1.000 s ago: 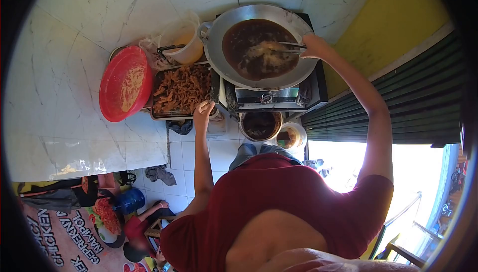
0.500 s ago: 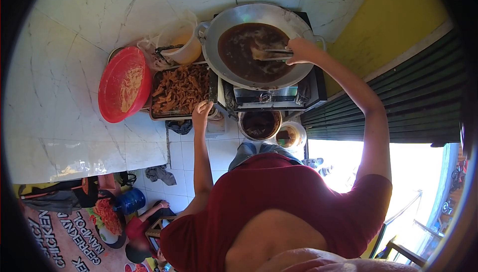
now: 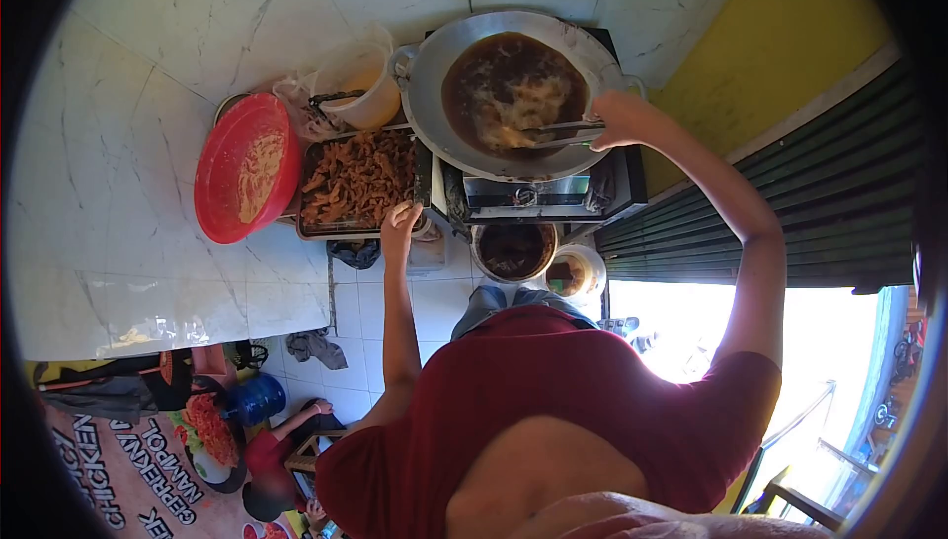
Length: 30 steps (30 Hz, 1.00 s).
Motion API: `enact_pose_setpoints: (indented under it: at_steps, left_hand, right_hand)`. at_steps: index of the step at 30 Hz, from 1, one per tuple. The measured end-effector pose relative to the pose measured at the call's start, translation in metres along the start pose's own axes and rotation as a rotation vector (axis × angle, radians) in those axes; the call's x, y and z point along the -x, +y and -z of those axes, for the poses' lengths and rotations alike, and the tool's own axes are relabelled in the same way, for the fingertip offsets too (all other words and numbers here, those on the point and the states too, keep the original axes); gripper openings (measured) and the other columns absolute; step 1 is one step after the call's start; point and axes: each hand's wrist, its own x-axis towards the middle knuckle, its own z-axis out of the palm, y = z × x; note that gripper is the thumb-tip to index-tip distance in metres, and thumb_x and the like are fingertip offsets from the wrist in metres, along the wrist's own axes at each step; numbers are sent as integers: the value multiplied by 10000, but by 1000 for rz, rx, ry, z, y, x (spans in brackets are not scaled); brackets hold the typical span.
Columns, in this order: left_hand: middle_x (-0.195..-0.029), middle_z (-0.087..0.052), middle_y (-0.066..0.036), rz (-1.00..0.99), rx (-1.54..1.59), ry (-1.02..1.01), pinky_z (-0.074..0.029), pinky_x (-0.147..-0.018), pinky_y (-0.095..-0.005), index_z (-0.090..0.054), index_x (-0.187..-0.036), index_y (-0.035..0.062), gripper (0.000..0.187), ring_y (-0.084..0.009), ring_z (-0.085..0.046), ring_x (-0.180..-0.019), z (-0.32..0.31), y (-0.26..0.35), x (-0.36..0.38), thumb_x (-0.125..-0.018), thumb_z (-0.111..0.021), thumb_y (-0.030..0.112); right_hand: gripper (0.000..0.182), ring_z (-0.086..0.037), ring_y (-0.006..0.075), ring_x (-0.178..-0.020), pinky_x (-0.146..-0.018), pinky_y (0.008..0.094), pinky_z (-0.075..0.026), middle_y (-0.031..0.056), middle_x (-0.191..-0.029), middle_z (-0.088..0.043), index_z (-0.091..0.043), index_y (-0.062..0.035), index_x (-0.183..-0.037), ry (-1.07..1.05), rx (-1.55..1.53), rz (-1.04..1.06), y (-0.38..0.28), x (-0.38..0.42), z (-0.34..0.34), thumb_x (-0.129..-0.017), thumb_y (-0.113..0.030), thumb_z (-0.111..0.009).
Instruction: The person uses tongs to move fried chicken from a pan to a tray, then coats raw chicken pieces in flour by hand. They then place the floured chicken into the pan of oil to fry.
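- Head view, upper centre right: the right hand [image 3: 624, 119] is closed around metal tongs [image 3: 568, 126], which point leftward into the wok.
- The tips of the tongs are at a pale piece of food [image 3: 513, 137] in the lower part of the brown, frothing liquid [image 3: 509, 57].
- The wide metal wok [image 3: 430, 110] sits on the stove [image 3: 538, 211], at the upper centre.
- Left of centre, the left hand [image 3: 401, 218] is at the lower right corner of a tray [image 3: 341, 234]; whether it grips that edge, I cannot tell. The two hands are well apart.
- Browned fried pieces [image 3: 360, 176] fill the tray, beside the wok on its lower left.
- Further left, a red basin [image 3: 212, 184] stands tilted, with pale residue inside.
- Above the tray, a translucent bucket [image 3: 383, 107] holds something yellowish.
- Lower left, another person [image 3: 269, 455] in a red top is near a blue water jug [image 3: 257, 398].
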Motion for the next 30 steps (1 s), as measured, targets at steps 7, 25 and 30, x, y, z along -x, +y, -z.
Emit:
enact_pose_setpoints:
  at_steps: [7,25,30]
  left_hand:
    - [-1013,-609,-166,-3,-9,-10,-430,-836,-262,-550,-1068,-61,528,-191,-583,-956,-1,3,0,-736,-720,314]
    - [-1018,-607,-179,-4,-45,-14,-433,-829,-280,-565,-1078,-31,546,-206,-586,-956,1,3,1,-731,-711,364]
    - [-1011,-608,-176,-1,-50,-10,-435,-822,-280,-565,-1078,-31,551,-205,-589,-944,0,8,3,-731,-711,371]
  right_hand:
    - [405,-602,315,-806,-680,388,-488,148,-811,-619,-627,-23,-814,13,17,-101,27,-1,-2,-498,-243,-752]
    - [457,-583,343,-745,-632,406,-456,187,-751,-593,-594,20,-744,275,20,-135,69,-55,-1,-473,-304,-769]
    - [549,-581,317,-662,-568,386,-439,210,-688,-573,-556,68,-673,299,-70,-109,72,-49,7,-438,-369,-791]
